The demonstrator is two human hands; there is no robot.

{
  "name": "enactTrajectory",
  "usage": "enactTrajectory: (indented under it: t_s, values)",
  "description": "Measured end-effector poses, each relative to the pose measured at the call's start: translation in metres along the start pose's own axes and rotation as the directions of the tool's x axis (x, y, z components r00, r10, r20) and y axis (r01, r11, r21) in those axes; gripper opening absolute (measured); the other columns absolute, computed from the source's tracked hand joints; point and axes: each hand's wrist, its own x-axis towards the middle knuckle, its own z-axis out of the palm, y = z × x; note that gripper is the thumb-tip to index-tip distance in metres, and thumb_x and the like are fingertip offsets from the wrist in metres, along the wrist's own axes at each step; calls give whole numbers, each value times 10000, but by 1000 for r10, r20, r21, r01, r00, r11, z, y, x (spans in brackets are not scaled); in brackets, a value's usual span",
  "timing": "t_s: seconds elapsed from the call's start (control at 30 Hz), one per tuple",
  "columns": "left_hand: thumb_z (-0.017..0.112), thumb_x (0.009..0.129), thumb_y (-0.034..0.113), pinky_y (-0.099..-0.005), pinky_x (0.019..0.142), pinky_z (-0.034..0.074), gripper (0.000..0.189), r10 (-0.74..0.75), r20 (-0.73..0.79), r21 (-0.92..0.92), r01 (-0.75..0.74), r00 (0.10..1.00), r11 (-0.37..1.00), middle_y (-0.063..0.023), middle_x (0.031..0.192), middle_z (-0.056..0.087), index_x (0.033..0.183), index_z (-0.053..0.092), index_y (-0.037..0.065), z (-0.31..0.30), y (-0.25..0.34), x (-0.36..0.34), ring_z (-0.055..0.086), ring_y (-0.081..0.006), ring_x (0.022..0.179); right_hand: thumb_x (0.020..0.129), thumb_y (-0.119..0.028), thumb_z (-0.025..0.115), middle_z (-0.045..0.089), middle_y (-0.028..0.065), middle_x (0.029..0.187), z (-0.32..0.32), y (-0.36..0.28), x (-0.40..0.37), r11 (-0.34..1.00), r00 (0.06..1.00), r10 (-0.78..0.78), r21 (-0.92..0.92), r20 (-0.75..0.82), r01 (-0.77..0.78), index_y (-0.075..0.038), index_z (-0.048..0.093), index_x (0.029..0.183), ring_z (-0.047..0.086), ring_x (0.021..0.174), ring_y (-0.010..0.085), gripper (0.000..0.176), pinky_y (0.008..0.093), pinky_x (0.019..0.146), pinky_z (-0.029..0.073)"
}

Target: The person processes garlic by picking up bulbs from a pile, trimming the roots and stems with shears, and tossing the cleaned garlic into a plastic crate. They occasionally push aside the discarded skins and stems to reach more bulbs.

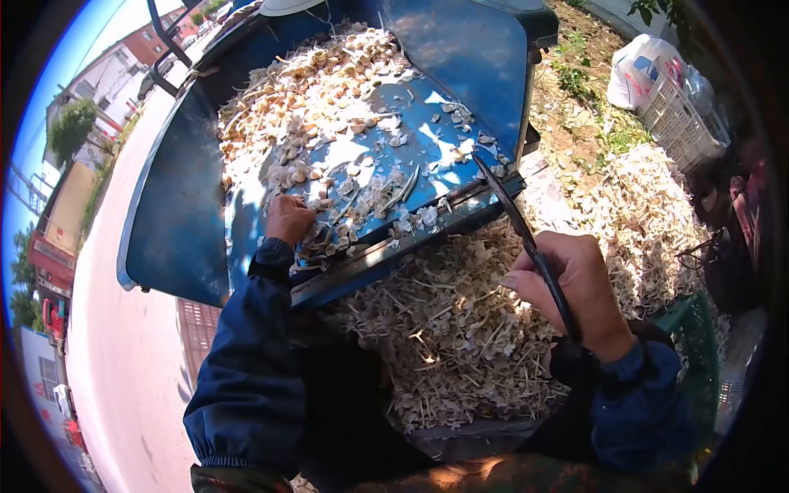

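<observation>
My left hand (289, 220) is down at the near part of a blue cargo bed (168, 214), its fingers curled among pale pieces; whatever they grip is hidden. Beside it lie loose papery skins (378, 193) and small pieces that look like garlic cloves. Farther up the bed is a large heap of garlic cloves (304, 94). My right hand (571, 287) is closed around a long, dark, slightly curved rod (518, 218). The rod's far end reaches over the bed's near right edge, close to scattered skins.
Below the bed's edge is a deep pile of dry skins and stalks (460, 329). More skins (633, 222) cover the ground at right. A white plastic crate (682, 123) with bags stands behind them, and a green basket (694, 345) is near my right arm. A road (115, 287) runs along the left.
</observation>
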Motion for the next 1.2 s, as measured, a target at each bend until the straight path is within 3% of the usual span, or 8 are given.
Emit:
enactTrajectory:
  t_s: [0.2, 0.47, 0.77, 0.87, 0.93, 0.97, 1.13, 1.2]
  values:
    - [629, 675, 91, -319, 520, 485, 143, -45, 55, -380, 63, 997, 923, -105, 577, 599, 741, 678, -26, -12, 13, 7, 571, -136, 517, 717, -115, 750, 518, 112, 551, -7, -2, -5, 998, 998, 62, -16, 21, -62, 26, 547, 653, 484, 483, 163, 256, 330, 475, 373]
    - [568, 748, 60, -426, 713, 476, 124, 580, 40, 283, -566, 814, 774, -185, 831, 602, 779, 659, -19, 23, 18, 8, 597, -361, 803, 704, -115, 745, 520, 152, 565, -9, 0, -6, 1000, 1000, -18, -21, -10, 18, 35, 522, 651, 524, 504, 240, 274, 355, 501, 403]
    - [469, 795, 58, -420, 631, 503, 215, 440, 43, 375, -422, 897, 825, -310, 795, 564, 758, 588, -118, 25, 41, -2, 632, -371, 716, 697, -119, 749, 542, 162, 583, -5, 2, -8, 991, 993, -120, -58, -13, 119, 23, 530, 658, 548, 522, 300, 264, 363, 509, 415]
    - [430, 783, 56, -384, 551, 471, 205, 108, 121, -110, -95, 987, 989, -233, 735, 585, 791, 576, -88, 7, 20, 14, 624, -316, 661, 697, -113, 748, 535, 151, 567, -14, -2, -11, 997, 997, -65, -37, -32, 64, 24, 523, 651, 536, 496, 267, 267, 352, 493, 408]
    - [409, 758, 58, -334, 483, 413, 186, -232, 406, -887, 443, 884, 135, -110, 674, 562, 819, 563, -27, -7, 10, 16, 582, -247, 595, 698, -108, 747, 529, 145, 557, -20, -3, -12, 998, 999, -39, -54, -31, 37, 25, 519, 648, 527, 485, 247, 269, 346, 487, 406]
    - [414, 742, 64, -305, 465, 372, 166, -292, 421, -883, 462, 859, 84, -25, 624, 498, 811, 559, 22, -10, 8, 18, 529, -209, 557, 698, -104, 747, 523, 139, 548, -22, -3, -12, 997, 999, -15, -75, -31, 13, 27, 516, 646, 517, 475, 226, 270, 339, 480, 403]
    - [579, 766, 148, -364, 485, 396, 150, -299, 264, -868, 361, 917, 341, -39, 581, 496, 800, 576, 2, 9, -1, 35, 505, -189, 542, 694, -96, 753, 521, 140, 553, -18, -4, -11, 999, 999, -23, -39, -27, 22, 31, 527, 655, 512, 482, 204, 262, 331, 487, 407]
    - [664, 778, 237, -404, 536, 441, 260, -4, -31, -222, -3, 1000, 975, -122, 626, 573, 832, 590, -7, 22, 11, 37, 555, -259, 556, 694, -96, 756, 530, 145, 565, -17, -4, -10, 1000, 1000, -22, -17, -21, 22, 32, 531, 660, 522, 492, 213, 261, 331, 493, 412]
